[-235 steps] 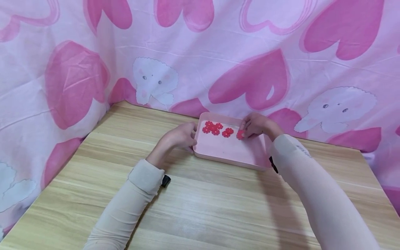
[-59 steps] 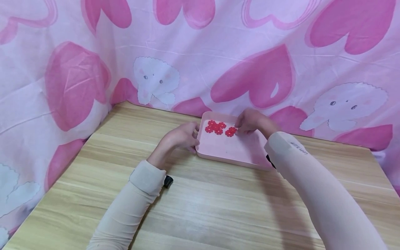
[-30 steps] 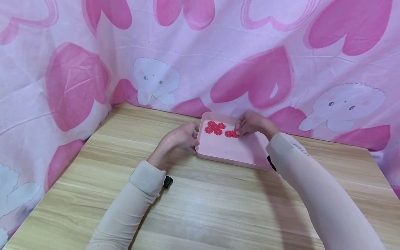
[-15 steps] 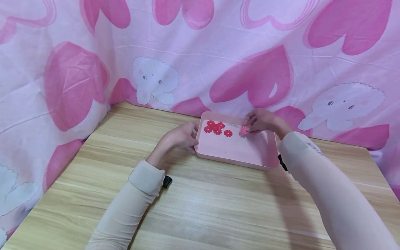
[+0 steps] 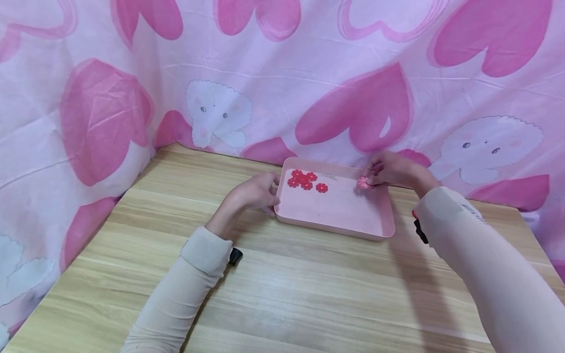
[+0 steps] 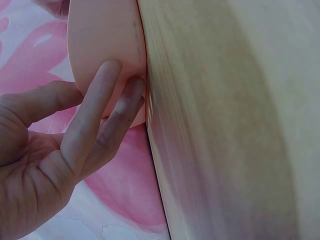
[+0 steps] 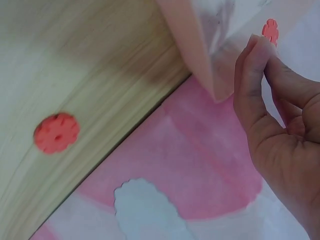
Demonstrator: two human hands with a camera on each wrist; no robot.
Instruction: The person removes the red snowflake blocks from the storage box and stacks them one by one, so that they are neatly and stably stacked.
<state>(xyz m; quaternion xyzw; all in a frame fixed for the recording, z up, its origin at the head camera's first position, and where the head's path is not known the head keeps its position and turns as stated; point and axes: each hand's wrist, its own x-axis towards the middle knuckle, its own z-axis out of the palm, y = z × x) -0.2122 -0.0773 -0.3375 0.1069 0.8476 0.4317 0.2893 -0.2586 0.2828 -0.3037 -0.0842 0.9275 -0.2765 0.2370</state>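
Note:
My right hand [image 5: 390, 169] pinches a red snowflake disc [image 7: 270, 31] between thumb and fingertip, over the far right part of a shallow pink tray [image 5: 331, 228]. Inside the tray, toward its left end, several red discs [image 5: 302, 180] overlap in a cluster. A single red disc [image 5: 321, 188] lies flat just right of them. At the tray's left side is my left hand [image 5: 258, 192]. In the left wrist view two fairly straight fingers [image 6: 95, 110] touch the outside of the tray wall, and another digit meets the rim.
Another red disc [image 7: 56, 132] lies on the wooden table [image 5: 282, 294] to the right of the tray, mostly hidden behind the right sleeve in the head view. A pink heart-print cloth [image 5: 265, 98] hangs along the table's back and left edges.
My right hand has lifted one disc from the pair beside the cluster and carried it right, leaving one disc there. The left hand has stayed at the tray's side.

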